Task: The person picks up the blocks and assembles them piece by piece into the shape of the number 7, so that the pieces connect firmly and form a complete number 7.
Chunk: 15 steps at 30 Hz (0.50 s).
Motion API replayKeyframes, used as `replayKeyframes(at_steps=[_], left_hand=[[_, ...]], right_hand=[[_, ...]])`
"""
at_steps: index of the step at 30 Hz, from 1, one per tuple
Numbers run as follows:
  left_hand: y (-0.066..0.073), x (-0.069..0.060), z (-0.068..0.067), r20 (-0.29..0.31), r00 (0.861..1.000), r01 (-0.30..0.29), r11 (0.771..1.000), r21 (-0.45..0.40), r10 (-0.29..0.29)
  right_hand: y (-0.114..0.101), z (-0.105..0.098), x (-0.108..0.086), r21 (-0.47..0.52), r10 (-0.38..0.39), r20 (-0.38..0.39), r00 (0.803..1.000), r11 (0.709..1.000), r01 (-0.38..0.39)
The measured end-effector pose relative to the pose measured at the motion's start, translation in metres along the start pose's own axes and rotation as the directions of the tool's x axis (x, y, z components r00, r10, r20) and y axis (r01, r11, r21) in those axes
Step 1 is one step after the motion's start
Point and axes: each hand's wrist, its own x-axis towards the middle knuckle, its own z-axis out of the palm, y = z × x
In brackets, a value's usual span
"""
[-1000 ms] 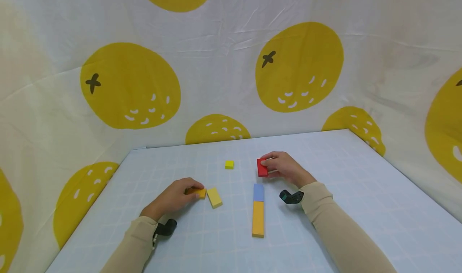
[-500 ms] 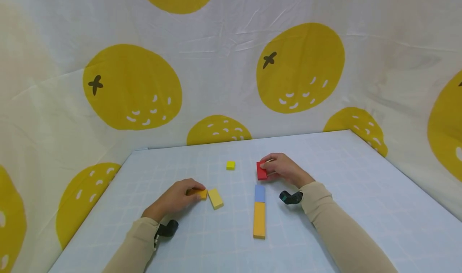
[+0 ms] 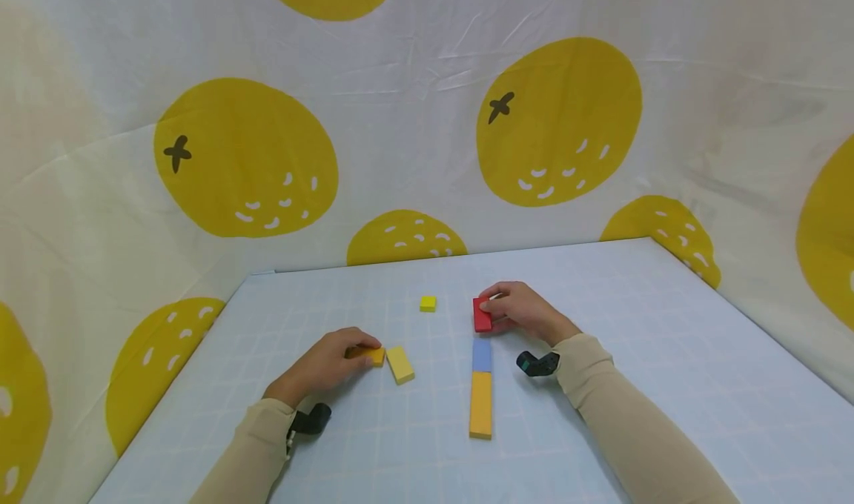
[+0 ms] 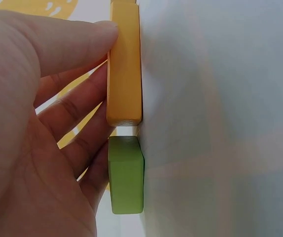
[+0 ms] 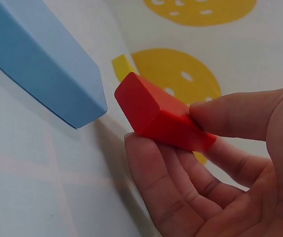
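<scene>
I have the right hand (image 3: 523,313) pinching the red block (image 3: 480,316) between thumb and fingers. The red block is past the middle of the worktop (image 3: 667,341), on the way to its far edge, just beyond the blue block (image 3: 482,356) with a small gap. The blue block touches a long orange block (image 3: 480,406), which points at the near edge. Over toward the left edge, I have the left hand (image 3: 325,363) gripping a second orange block (image 4: 125,74). A green block (image 4: 126,177) sits just beside it. A pale yellow block (image 3: 400,365) lies near that hand, and a bright yellow block (image 3: 428,304) is nearer the far edge.
</scene>
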Motion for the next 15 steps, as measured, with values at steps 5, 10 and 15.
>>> replayKeyframes(at_steps=[5, 10, 15], left_hand=[[0.0003, -0.0001, 0.0001, 0.0, 1.0, 0.002, 1.0, -0.005, -0.002], [-0.001, 0.0, 0.0006, 0.005, 1.0, 0.005, 1.0, -0.005, -0.005], [-0.0024, 0.0, 0.0013, 0.007, 1.0, 0.002, 1.0, -0.003, -0.002]], right_hand=[[0.0016, 0.0009, 0.0009, -0.022, 0.003, -0.007, 1.0, 1.0, -0.004], [0.0025, 0.0011, 0.0007, -0.057, 0.0, -0.002, 1.0, 0.998, 0.0], [0.0021, 0.0017, 0.0007, -0.095, -0.002, -0.008, 1.0, 0.995, 0.001]])
